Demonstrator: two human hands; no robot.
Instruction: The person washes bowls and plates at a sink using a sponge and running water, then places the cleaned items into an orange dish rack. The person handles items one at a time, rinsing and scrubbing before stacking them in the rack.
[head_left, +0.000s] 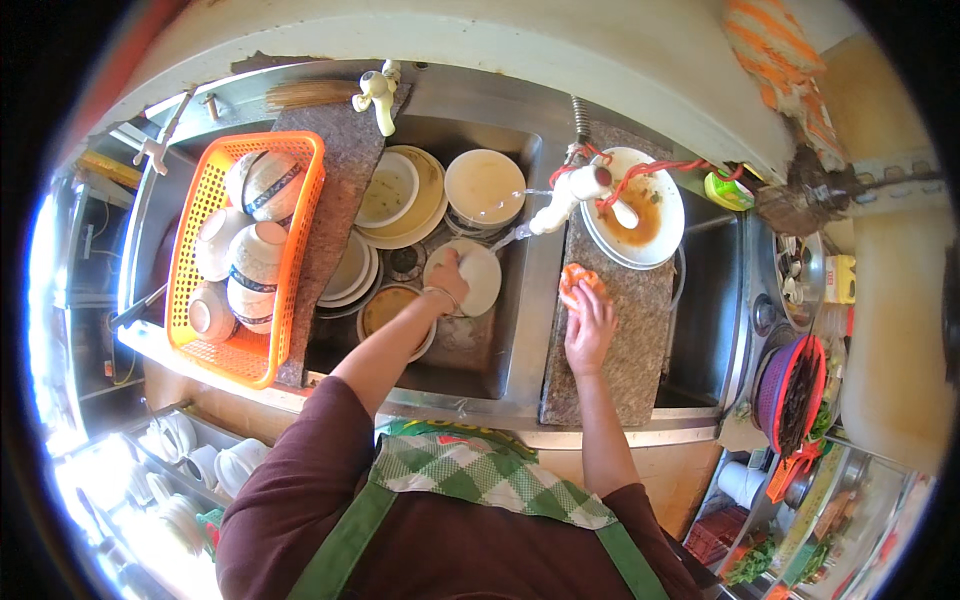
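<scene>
In the sink basin, my left hand (448, 281) is on a round white dish (481, 277), its fingers over the dish; the grip underneath is hidden. Water runs from the white tap (559, 206) wrapped in red cord towards that dish. My right hand (589, 326) holds an orange-and-white scrubbing sponge (579, 281) above the stone board right of the basin. Behind it on the board, a stack of white plates (673, 217) bears brown sauce and scraps. Several bowls and plates stand in the basin, among them a white bowl (485, 184) filled with cloudy liquid.
An orange plastic basket (281, 360) with patterned bowls stands on the left. A bamboo brush (311, 95) lies by a cream tap (377, 94) at the back. A second basin (697, 330) lies right of the stone board (615, 367). A purple colander (769, 390) stands farther right.
</scene>
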